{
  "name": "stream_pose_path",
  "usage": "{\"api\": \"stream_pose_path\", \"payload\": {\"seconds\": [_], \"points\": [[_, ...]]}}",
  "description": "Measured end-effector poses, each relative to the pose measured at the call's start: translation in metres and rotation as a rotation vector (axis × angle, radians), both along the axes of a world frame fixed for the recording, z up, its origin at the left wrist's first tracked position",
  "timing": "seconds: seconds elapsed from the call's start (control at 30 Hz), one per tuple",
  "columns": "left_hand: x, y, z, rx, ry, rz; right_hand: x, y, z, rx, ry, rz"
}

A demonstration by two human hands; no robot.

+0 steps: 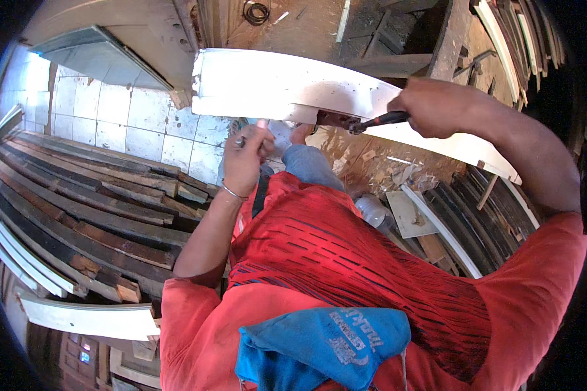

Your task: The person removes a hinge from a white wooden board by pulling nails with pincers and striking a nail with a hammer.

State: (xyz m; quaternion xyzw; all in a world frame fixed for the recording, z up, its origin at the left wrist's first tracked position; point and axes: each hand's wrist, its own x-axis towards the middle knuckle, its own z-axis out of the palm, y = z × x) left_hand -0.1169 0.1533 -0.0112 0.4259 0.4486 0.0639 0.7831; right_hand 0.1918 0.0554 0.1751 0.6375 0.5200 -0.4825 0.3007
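A long white board (pixel 261 81) lies across in front of me, with a dark reddish recess (pixel 336 119) at its near edge. My right hand (pixel 430 107) is closed round the black handle of pincers (pixel 385 119). Their dark metal head is beside the recess; whether the jaws grip anything is too small to tell. My left hand (pixel 248 153), with a ring on a finger, is just below the board's near edge, toward its left end. Its fingers are curled, and one fingertip reaches up to the edge. What they hold, if anything, is hidden.
Long dark timbers (pixel 98 208) are stacked on the left, over a white tiled floor (pixel 147 124). More planks (pixel 482 202) stand at the right beside a clear plastic container (pixel 374 212). Wood chips (pixel 398 171) litter the ground. A black coil (pixel 256 13) lies at the far side.
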Motion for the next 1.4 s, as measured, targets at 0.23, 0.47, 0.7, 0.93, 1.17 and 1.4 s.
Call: {"api": "stream_pose_path", "payload": {"seconds": [0.23, 0.47, 0.7, 0.93, 1.17, 1.4], "points": [[-0.034, 0.033, 0.005, 0.018, -0.05, 0.205, -0.036, -0.014, 0.014, 0.309, -0.023, 0.309], [-0.048, 0.042, 0.002, 0.085, 0.009, 0.184, -0.064, -0.15, 0.016, 0.144, -0.017, -0.983], [-0.006, 0.047, 0.022, 0.377, -0.069, -0.282, -0.148, -0.182, -0.002, 0.819, 0.339, -2.166], [0.076, 0.025, 0.046, 0.782, -0.396, -0.778, -0.142, -0.152, -0.075, 1.618, -0.282, -1.859], [0.161, -0.008, 0.052, 1.095, -0.567, -1.133, -0.109, -0.14, -0.091, 1.84, 0.628, -1.987], [0.176, -0.027, 0.041, 1.169, -0.47, -1.296, -0.074, -0.136, -0.093, 1.594, 1.02, -1.765]]}}
